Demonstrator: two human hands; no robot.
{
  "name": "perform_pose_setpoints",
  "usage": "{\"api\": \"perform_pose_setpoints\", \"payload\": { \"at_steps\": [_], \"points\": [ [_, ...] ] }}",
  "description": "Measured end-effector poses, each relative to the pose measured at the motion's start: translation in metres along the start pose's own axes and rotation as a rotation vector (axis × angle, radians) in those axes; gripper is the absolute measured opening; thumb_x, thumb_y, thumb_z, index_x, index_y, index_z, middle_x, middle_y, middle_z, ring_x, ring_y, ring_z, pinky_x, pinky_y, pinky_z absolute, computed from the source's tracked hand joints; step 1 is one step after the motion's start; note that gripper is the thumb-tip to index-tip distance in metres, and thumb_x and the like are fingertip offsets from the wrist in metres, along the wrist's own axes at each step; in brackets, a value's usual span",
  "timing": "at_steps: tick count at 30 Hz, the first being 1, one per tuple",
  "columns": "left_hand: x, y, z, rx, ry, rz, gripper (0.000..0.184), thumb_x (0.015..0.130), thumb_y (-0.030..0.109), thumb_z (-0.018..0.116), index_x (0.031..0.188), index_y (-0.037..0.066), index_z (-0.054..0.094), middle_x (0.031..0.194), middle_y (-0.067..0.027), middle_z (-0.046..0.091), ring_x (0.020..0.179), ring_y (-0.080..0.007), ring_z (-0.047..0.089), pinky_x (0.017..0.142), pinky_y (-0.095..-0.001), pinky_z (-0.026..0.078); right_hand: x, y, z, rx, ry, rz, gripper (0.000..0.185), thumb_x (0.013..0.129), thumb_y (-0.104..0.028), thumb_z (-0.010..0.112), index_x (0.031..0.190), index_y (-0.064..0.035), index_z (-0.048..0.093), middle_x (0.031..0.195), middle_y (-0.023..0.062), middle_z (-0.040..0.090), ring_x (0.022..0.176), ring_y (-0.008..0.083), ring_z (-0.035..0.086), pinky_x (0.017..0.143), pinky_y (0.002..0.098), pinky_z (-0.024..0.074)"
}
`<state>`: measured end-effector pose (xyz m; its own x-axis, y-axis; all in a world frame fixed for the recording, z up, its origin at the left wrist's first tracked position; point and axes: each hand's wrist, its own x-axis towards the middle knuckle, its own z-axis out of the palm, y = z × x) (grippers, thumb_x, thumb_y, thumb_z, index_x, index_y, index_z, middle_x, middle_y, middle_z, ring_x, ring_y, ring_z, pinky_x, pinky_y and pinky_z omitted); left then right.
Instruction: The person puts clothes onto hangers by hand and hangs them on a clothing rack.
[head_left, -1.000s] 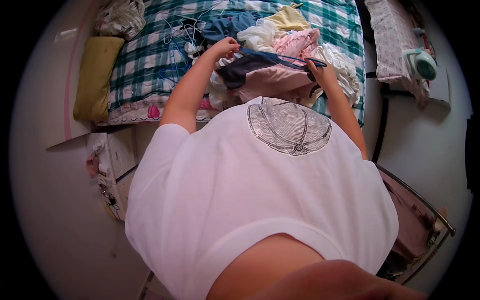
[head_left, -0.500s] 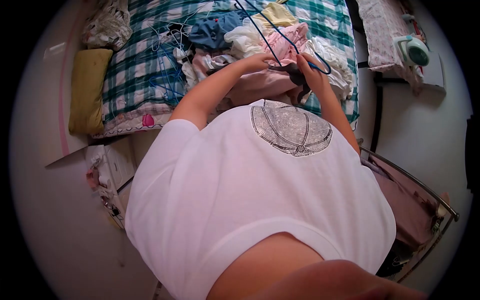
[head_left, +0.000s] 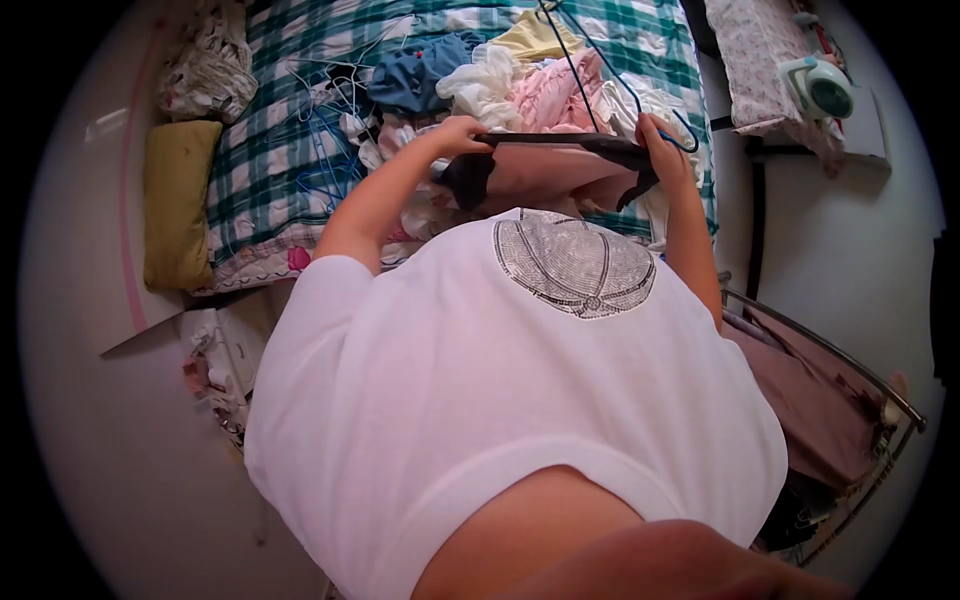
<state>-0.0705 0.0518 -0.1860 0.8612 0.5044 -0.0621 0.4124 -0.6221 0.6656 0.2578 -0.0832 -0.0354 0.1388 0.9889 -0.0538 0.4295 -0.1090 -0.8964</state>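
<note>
A dusky pink garment with a black edge [head_left: 545,170] is stretched between my two hands above the near part of the bed. My left hand [head_left: 460,136] pinches the left end of the black edge. At the opposite end, my right hand [head_left: 662,155] is closed on the garment and also on a blue clothes hanger [head_left: 603,72], which slants up and to the left, its hook near the top edge of the view. Just beyond the garment lie a light pink piece of clothing [head_left: 560,95], a white ruffled one [head_left: 482,85] and a blue one [head_left: 425,75].
Loose hangers [head_left: 325,140] lie on the green plaid bedding [head_left: 265,190] to the left. An olive cushion [head_left: 180,205] is at the bed's left side. A small fan [head_left: 825,90] stands at right. Near my right side, a metal rail [head_left: 830,350] has clothes hanging below it.
My hands have moved apart, pulling the garment's black edge out nearly straight. The hanger has shifted right with my right hand.
</note>
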Motion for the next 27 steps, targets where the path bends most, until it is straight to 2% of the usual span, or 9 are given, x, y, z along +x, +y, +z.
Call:
{"api": "perform_pose_setpoints", "payload": {
  "at_steps": [3,4,5,7,8,10,13,20,27],
  "points": [
    [-0.020,0.044,-0.055,-0.257,-0.141,-0.286,0.034,0.074,0.037,0.062,0.084,0.004,0.060,0.070,-0.0116,0.057,0.064,-0.0184,0.053,0.060,-0.0315,0.041,-0.001,0.035,-0.006,-0.055,-0.103,0.079,0.036,0.088,-0.034,0.044,0.075,-0.0018,0.052,0.065,0.0009,0.047,0.061,0.0095,0.042,0.057,0.0233,0.0349],
    [-0.022,0.046,-0.059,-0.249,-0.136,-0.260,0.031,0.077,0.032,0.062,0.085,0.002,0.060,0.068,-0.0103,0.055,0.062,-0.0132,0.048,0.060,-0.0286,0.040,-0.002,0.042,-0.006,-0.223,-0.054,0.027,0.032,0.087,-0.032,0.047,0.082,-0.0023,0.057,0.068,0.0045,0.053,0.064,0.0139,0.048,0.061,0.0252,0.0381],
    [-0.026,0.051,-0.064,-0.233,-0.111,-0.252,0.030,0.077,0.031,0.062,0.087,0.003,0.060,0.071,-0.0119,0.057,0.065,-0.0182,0.054,0.061,-0.0310,0.042,-0.004,0.048,-0.002,-0.211,0.004,-0.008,0.030,0.086,-0.031,0.048,0.085,-0.0029,0.059,0.069,0.0061,0.054,0.066,0.0156,0.049,0.062,0.0258,0.0388],
    [-0.030,0.053,-0.071,-0.032,-0.018,-0.015,0.027,0.076,0.029,0.062,0.088,0.005,0.061,0.076,-0.0129,0.059,0.070,-0.0258,0.057,0.063,-0.0334,0.043,-0.010,0.045,0.006,-0.183,0.123,-0.081,0.027,0.085,-0.028,0.050,0.091,-0.0041,0.061,0.072,0.0092,0.057,0.069,0.0192,0.053,0.065,0.0271,0.0402],
    [-0.030,0.054,-0.075,0.012,-0.032,0.005,0.026,0.075,0.028,0.062,0.086,0.005,0.062,0.076,-0.0124,0.059,0.071,-0.0271,0.056,0.063,-0.0338,0.043,-0.005,0.046,0.001,-0.205,0.054,-0.181,0.027,0.083,-0.025,0.052,0.097,-0.0042,0.061,0.077,0.0120,0.060,0.074,0.0222,0.055,0.068,0.0273,0.0408],
    [-0.030,0.063,-0.082,0.099,-0.065,0.045,0.023,0.074,0.025,0.063,0.084,0.005,0.062,0.076,-0.0114,0.059,0.072,-0.0297,0.055,0.064,-0.0345,0.043,-0.002,0.028,-0.004,-0.192,-0.047,-0.169,0.026,0.083,-0.024,0.052,0.095,-0.0027,0.061,0.077,0.0113,0.060,0.074,0.0206,0.055,0.068,0.0273,0.0407],
    [-0.030,0.075,-0.091,0.211,-0.083,0.147,0.020,0.072,0.024,0.063,0.081,0.006,0.064,0.077,-0.0079,0.061,0.075,-0.0266,0.055,0.066,-0.0344,0.044,0.001,0.015,-0.005,-0.138,-0.120,-0.109,0.026,0.083,-0.023,0.051,0.089,0.0003,0.061,0.078,0.0090,0.060,0.073,0.0167,0.054,0.067,0.0280,0.0406],
    [-0.029,0.103,-0.109,0.315,-0.119,0.083,0.021,0.074,0.027,0.061,0.079,0.007,0.064,0.075,-0.0059,0.061,0.075,-0.0244,0.054,0.066,-0.0352,0.042,0.034,0.003,-0.012,-0.162,-0.180,-0.201,0.026,0.084,-0.025,0.052,0.084,0.0010,0.058,0.078,0.0080,0.059,0.074,0.0148,0.053,0.068,0.0258,0.0404],
    [-0.028,0.109,-0.116,0.296,-0.080,0.043,0.019,0.074,0.024,0.061,0.078,0.005,0.064,0.072,-0.0061,0.060,0.075,-0.0249,0.053,0.067,-0.0354,0.041,0.020,-0.021,-0.021,-0.265,-0.173,-0.123,0.028,0.084,-0.027,0.052,0.081,0.0009,0.058,0.074,0.0070,0.058,0.069,0.0151,0.051,0.067,0.0258,0.0402]
  ]
}}
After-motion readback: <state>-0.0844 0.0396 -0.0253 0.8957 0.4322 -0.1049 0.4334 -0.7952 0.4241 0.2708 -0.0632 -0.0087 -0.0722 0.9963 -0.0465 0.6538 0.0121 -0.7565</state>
